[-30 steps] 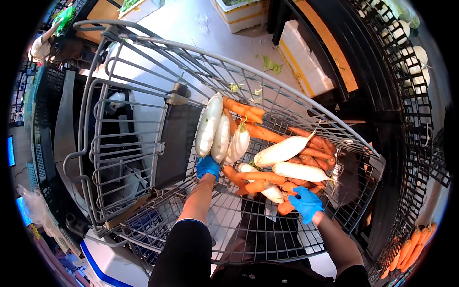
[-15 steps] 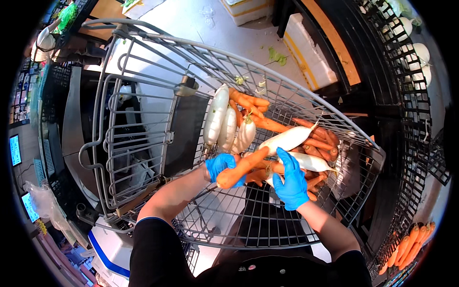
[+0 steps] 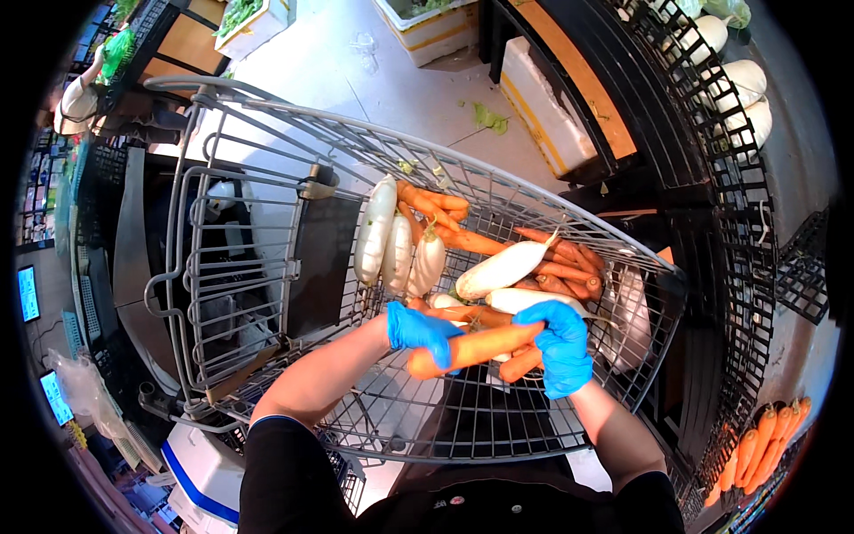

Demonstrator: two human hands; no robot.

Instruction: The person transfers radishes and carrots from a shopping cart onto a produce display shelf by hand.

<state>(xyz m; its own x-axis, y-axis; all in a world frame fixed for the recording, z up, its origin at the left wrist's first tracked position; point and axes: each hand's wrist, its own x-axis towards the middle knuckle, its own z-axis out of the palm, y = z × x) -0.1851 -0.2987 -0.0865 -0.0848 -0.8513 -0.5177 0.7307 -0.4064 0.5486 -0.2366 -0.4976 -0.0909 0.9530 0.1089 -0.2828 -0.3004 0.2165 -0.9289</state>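
Observation:
Both my hands wear blue gloves and hold one thick carrot crosswise over a shopping cart. My left hand closes near its left end, with some fingers hidden. Around the right end curl the fingers of my right hand. Just beyond lie a large white radish and another white radish among carrots. Several white radishes rest side by side in the left part of the basket. More carrots lie behind them, and a reddish carrot pile sits to the right.
Black mesh shelving runs along the right, bearing white radishes and a row of carrots. Foam boxes stand on the floor beyond the cart. A person is at the far left.
My right hand has closed on the carrot's right end. The carrot has tipped from a steep slant to nearly level. The whole view has shifted, so the cart appears lower and more left.

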